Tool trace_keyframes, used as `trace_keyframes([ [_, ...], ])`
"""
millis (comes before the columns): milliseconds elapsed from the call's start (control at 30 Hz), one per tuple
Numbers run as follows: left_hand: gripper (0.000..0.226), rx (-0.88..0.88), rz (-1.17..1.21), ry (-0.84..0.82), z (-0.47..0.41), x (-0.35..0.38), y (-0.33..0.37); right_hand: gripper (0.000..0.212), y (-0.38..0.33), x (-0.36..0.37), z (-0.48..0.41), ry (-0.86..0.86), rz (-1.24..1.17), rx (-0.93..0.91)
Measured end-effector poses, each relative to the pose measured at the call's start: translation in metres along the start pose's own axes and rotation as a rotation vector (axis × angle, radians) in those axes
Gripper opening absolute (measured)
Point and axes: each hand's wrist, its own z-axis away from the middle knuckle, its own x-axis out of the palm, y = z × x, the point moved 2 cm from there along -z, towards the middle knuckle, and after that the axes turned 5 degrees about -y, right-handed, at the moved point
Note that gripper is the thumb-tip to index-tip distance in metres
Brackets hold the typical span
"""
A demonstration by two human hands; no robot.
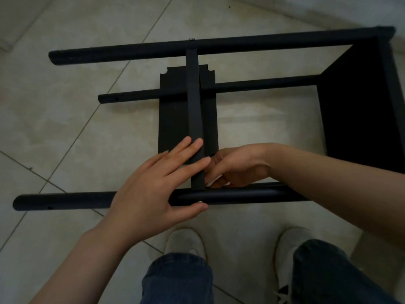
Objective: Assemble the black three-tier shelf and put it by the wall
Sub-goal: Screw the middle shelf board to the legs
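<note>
Left hand [149, 187] presses crossbar [194, 106] beside near pole [65, 201].

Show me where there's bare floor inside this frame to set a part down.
Bare tile lies left of the flat panel, between the middle pole and near pole, and right of the crossbar up to the end panel. Crowded: the crossbar's near end, where the left hand and right hand meet.
</note>
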Motion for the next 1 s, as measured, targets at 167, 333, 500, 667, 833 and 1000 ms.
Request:
trace_keyframes([
  [167,0.073,0.003,0.002,0.009,0.000,0.000,0.000,0.020,-0.004,-0.001,-0.001,0.018,0.025,-0.020],
  [333,0.073,0.003,0.006,0.010,0.000,0.000,0.000,0.013,-0.004,-0.001,0.002,0.031,0.053,-0.002],
  [500,0.073,0.002,0.009,0.004,0.000,0.000,0.000,0.012,-0.002,0.003,0.000,0.023,-0.003,-0.041],
  [667,0.073,0.011,0.009,0.008,0.000,0.000,0.000,0.014,-0.006,0.006,0.002,0.050,0.050,-0.062],
  [833,0.073,0.020,0.001,0.011,0.000,0.000,0.000,0.016,-0.008,0.010,0.009,0.122,0.162,-0.085],
  [1000,0.072,0.015,-0.003,0.021,0.003,-0.002,0.003,0.023,-0.008,0.016,0.020,0.214,0.328,-0.088],
])
